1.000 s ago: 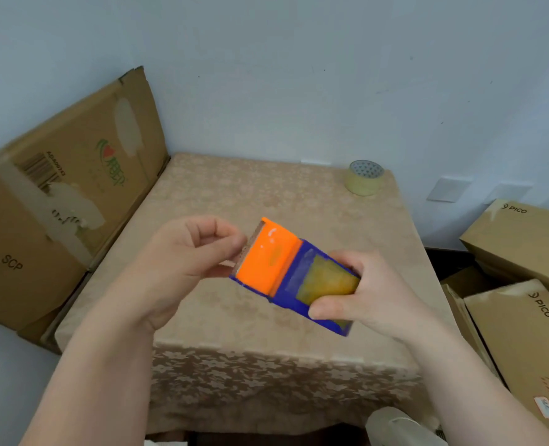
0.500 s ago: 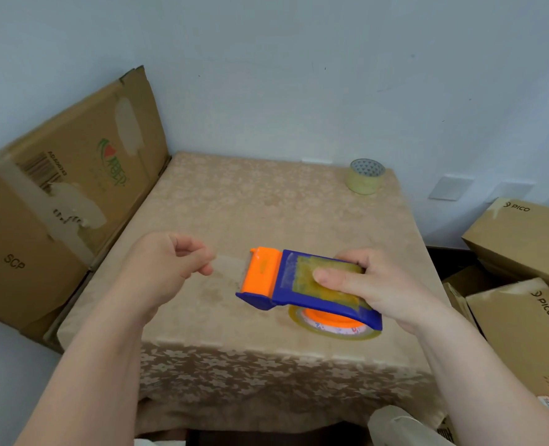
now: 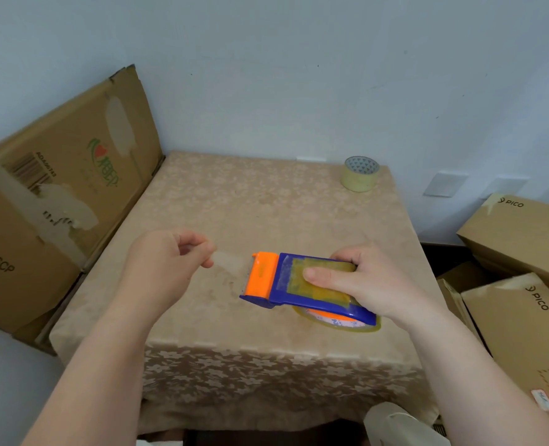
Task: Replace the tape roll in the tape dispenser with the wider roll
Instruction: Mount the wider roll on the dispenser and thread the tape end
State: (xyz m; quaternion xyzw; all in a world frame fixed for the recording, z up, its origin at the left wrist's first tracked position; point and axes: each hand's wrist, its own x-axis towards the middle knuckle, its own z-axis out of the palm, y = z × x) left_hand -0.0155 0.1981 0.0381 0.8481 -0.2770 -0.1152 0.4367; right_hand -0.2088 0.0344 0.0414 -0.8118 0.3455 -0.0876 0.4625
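A blue tape dispenser (image 3: 294,296) with an orange front cap lies flat over the table (image 3: 234,214), a clear tape roll (image 3: 340,321) with an orange core showing under it. My right hand (image 3: 360,284) grips the dispenser's rear, thumb across its top. My left hand (image 3: 167,255) pinches the free end of a clear tape strip (image 3: 231,262) stretched left from the orange cap. A second, yellowish tape roll (image 3: 360,173) stands at the table's far right corner.
A large flattened cardboard box (image 3: 54,201) leans against the wall left of the table. Stacked PICO cartons (image 3: 524,272) crowd the floor on the right. A pale object (image 3: 398,426) sits below the table's near right edge.
The dispenser was tipped up in both hands, then came down flat above the table. My left hand drew away to the left, pulling out a strip of tape.
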